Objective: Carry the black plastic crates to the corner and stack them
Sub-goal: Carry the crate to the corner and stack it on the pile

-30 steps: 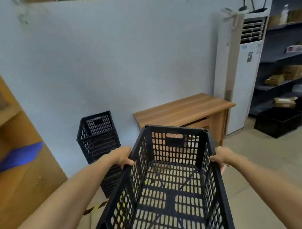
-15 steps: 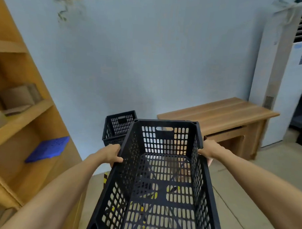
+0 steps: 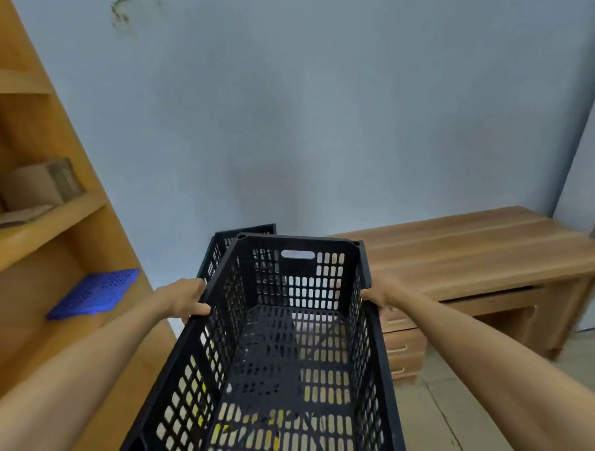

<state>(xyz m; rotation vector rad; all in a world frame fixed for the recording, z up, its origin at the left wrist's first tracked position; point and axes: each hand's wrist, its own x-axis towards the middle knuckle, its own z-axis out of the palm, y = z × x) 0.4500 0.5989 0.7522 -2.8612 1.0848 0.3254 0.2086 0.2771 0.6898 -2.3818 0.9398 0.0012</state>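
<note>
I hold an empty black perforated plastic crate (image 3: 295, 353) out in front of me, its long axis pointing away. My left hand (image 3: 185, 300) grips its left rim and my right hand (image 3: 379, 292) grips its right rim. Just beyond it, against the blue-grey wall, stands a stack of black crates (image 3: 221, 244); only the top left corner of the uppermost one shows, the rest is hidden behind the held crate.
A wooden shelf unit (image 3: 47, 216) runs along the left, with a cardboard box (image 3: 38, 182) and a blue perforated panel (image 3: 94, 294) on its shelves. A wooden desk (image 3: 474, 251) with drawers stands to the right against the wall. Tiled floor lies at the lower right.
I have moved closer to the corner with the crate held in both hands. The stacked crates have slid almost fully behind the held crate, and the shelf unit and desk loom larger.
</note>
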